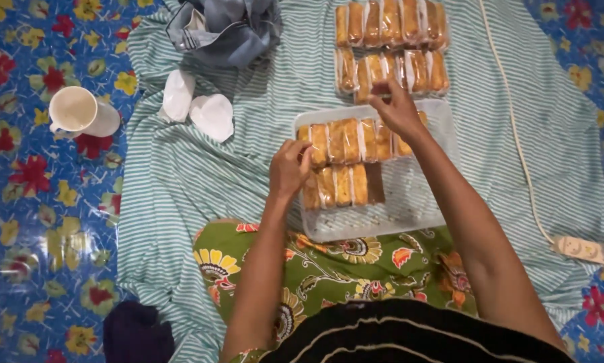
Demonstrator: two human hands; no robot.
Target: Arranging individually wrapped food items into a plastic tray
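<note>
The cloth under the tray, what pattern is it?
Thin green-and-white stripes on the cloth, clearest in the head view.

In the middle of the frame a tray (419, 202) with wrapped cakes (345, 141) in it sits on a cloth (201, 181), more cakes (389, 23) lie above it, a cup (80, 111) sits at the left, and a power strip (584, 250) lies at the lower right.

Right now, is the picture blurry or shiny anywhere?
In the head view, the right hand looks slightly smeared; the left hand is sharper; light glints off the wrapped pastries and the glossy floral mat; the whole picture is soft.
</note>
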